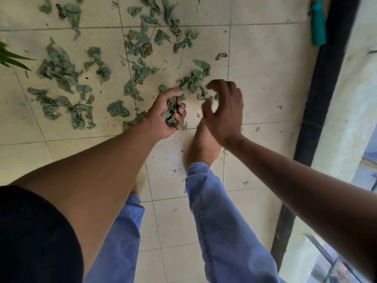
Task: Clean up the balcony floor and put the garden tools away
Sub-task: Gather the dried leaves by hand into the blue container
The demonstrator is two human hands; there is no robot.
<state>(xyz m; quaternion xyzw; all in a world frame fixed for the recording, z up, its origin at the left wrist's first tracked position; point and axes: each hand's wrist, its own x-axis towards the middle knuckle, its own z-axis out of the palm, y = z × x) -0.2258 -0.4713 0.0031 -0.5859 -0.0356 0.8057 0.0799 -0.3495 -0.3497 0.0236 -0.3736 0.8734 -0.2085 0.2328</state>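
Wilted green leaves (pixel 59 68) lie scattered over the beige tiled balcony floor (pixel 265 78), mostly at the left and centre. My left hand (pixel 165 115) grips a bunch of leaves (pixel 172 111) in its curled fingers, just above the floor. My right hand (pixel 224 111) hovers beside it, blurred, fingers curved like a claw over a small leaf clump (pixel 195 78); I cannot see anything held in it. A teal-handled garden tool (pixel 317 25) lies at the far right by the wall's black base.
My bare feet and blue trousers (pixel 214 211) stand below the hands. A black skirting strip (pixel 326 78) and pale wall bound the floor on the right. Green plant blades (pixel 10 58) poke in from the left edge. Small leaf crumbs dot the tiles near my feet.
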